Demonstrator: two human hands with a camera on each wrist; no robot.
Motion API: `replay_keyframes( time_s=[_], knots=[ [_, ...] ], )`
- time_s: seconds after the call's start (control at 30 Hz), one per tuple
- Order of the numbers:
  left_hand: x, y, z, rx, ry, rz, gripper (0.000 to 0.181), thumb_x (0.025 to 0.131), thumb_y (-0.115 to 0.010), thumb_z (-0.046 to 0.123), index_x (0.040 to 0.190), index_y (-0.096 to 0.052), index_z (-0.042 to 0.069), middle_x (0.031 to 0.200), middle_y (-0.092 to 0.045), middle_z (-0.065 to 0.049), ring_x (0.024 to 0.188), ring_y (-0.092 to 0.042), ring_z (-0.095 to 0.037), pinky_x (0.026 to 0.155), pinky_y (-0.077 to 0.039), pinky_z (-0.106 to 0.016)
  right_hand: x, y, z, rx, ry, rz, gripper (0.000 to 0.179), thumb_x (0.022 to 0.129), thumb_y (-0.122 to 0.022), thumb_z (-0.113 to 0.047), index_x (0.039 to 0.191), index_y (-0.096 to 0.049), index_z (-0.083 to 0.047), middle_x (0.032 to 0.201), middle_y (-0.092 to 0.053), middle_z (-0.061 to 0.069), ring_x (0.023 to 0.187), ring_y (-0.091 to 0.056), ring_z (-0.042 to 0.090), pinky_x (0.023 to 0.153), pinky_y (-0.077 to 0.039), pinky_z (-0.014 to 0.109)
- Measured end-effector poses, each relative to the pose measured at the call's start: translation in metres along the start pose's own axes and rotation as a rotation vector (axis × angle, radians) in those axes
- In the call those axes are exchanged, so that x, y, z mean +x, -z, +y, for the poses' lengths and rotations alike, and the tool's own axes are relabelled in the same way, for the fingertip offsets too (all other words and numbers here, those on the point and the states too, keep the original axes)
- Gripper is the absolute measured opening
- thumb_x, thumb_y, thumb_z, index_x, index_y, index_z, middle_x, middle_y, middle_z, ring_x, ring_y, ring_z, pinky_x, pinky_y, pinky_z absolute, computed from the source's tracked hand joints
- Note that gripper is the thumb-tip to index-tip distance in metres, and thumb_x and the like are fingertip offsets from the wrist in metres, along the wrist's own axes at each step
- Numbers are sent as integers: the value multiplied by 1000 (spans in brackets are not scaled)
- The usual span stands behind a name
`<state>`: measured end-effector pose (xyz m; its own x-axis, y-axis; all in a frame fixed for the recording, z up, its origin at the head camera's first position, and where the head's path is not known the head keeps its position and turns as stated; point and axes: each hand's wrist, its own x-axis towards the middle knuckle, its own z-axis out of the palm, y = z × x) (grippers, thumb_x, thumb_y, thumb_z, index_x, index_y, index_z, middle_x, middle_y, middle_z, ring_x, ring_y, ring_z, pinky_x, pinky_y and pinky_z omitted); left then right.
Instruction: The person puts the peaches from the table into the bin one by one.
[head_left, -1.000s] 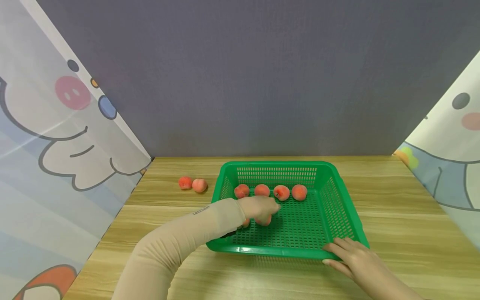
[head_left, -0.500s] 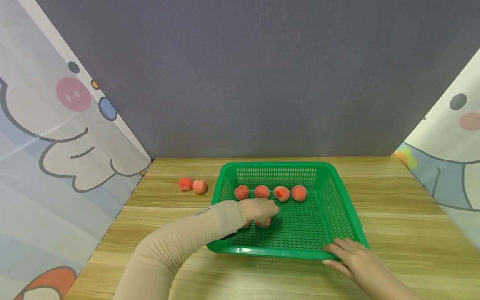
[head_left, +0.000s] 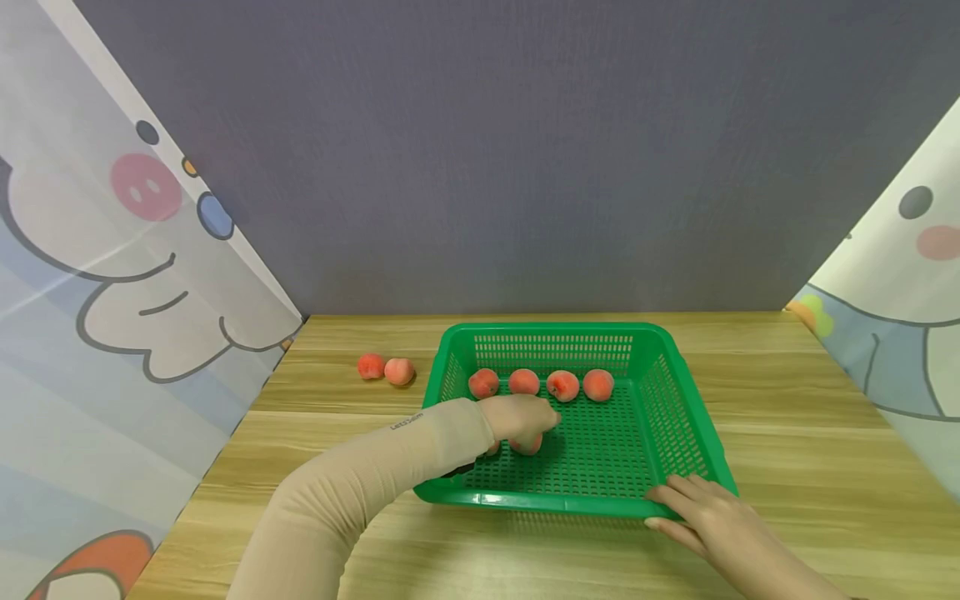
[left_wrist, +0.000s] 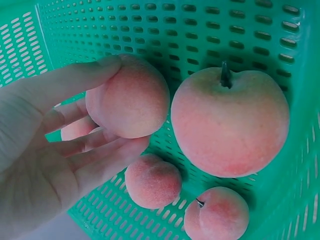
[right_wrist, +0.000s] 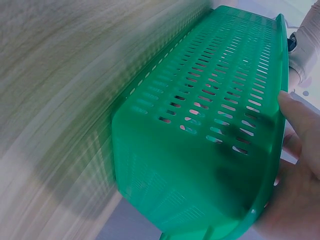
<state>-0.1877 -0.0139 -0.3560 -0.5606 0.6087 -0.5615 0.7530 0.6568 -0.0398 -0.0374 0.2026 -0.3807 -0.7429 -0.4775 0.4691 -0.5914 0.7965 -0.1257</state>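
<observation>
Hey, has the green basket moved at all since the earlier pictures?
No. In the head view, the green basket shows no visible shift either way relative to the wooden table.

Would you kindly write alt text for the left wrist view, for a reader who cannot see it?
A person's left hand holds a peach between thumb and fingers inside a green slotted basket. A larger-looking, stemmed peach sits close beside it, two smaller-looking peaches lie lower in the picture, and a fifth peach shows partly behind the fingers.
</observation>
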Motion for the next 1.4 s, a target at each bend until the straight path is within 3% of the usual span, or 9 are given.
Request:
replay_keyframes(
  time_s=[0.27,0.5,0.6,0.7,0.83,1.07,1.27,1.33,1.4],
  knots=[
    [-5,3,0,-32,-3,6,50,84,-58,4,130,-43,18,114,-56,2,62,-44,-10,53,-33,-21,-1,0,1,-6,-9,-19,22,72,-68,-35,89,-62,-24,88,-56,-12,79,-56,12,69,-48,40],
    [-14,7,-1,-121,29,0,40,83,-59,5,121,-50,16,78,-52,2,50,-34,-12,51,-29,-22,-1,-2,2,2,22,11,22,71,-68,-36,88,-62,-23,86,-55,-13,76,-55,10,67,-48,40],
    [-16,8,-2,-151,34,11,35,83,-60,6,116,-52,16,71,-50,1,49,-32,-12,50,-29,-22,-2,-2,3,6,25,15,22,71,-68,-36,88,-62,-23,87,-55,-13,76,-55,10,67,-48,40],
    [-18,10,-4,-142,24,28,36,83,-60,6,117,-53,15,77,-50,1,50,-31,-12,50,-29,-23,-2,-2,3,5,20,14,22,71,-68,-36,89,-62,-23,87,-56,-12,77,-56,11,67,-48,41],
    [-21,12,-6,-123,23,41,41,84,-58,7,123,-50,17,98,-54,2,57,-36,-12,54,-30,-23,-2,-2,3,2,16,16,22,71,-68,-36,89,-62,-23,87,-56,-12,78,-56,13,68,-48,42],
    [-29,17,-9,-190,53,49,48,83,-56,3,127,-48,20,120,-54,5,55,-35,-11,52,-28,-23,-1,-2,3,4,9,17,23,69,-71,-33,89,-62,-24,88,-55,-14,78,-56,12,69,-47,42],
    [-37,25,-13,-133,44,80,49,84,-59,15,131,-43,17,114,-56,5,49,-26,-10,49,-25,-22,-1,-2,3,13,19,21,23,70,-69,-35,89,-62,-24,87,-56,-12,78,-56,14,70,-47,44],
    [-41,27,-14,-126,43,94,48,84,-60,21,129,-44,15,112,-55,4,50,-30,-9,49,-28,-21,-2,-2,3,11,19,21,22,71,-69,-35,89,-62,-24,87,-56,-12,78,-56,14,70,-47,43],
    [-45,28,-17,-112,29,121,46,84,-61,26,126,-47,14,109,-54,2,58,-42,-6,54,-35,-18,-2,-2,3,8,18,21,23,71,-69,-35,89,-62,-24,87,-56,-12,79,-57,14,70,-47,43]
  ],
)
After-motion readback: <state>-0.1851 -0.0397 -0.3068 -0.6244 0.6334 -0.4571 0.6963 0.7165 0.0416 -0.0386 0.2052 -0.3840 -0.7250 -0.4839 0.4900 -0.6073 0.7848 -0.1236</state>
